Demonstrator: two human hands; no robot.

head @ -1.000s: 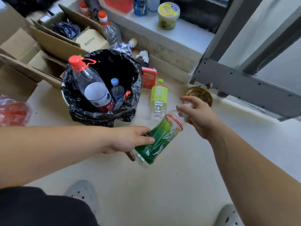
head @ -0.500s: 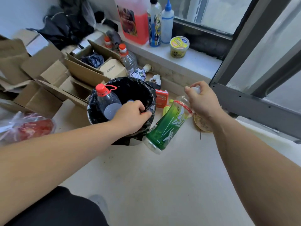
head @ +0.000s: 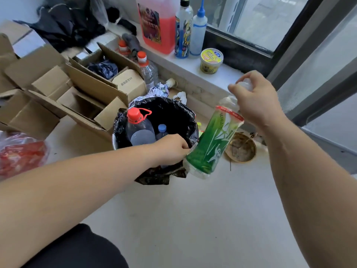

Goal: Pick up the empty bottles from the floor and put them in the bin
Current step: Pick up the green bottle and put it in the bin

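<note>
Two bare forearms enter the frame, one from the left edge and one from the lower right. No sleeves, wristbands, watches or rings are visible on either arm. The left hand (head: 172,149) and right hand (head: 257,99) are ungloved. A black garment (head: 77,248) covers the body at the lower left of the frame; its fabric is plain, without visible markings.

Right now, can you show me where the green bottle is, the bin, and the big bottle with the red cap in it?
green bottle (head: 211,144), head view, middle of its green label.
bin (head: 190,115), head view, black liner at the far right rim.
red-capped bottle (head: 134,114), head view, its red cap.
</note>
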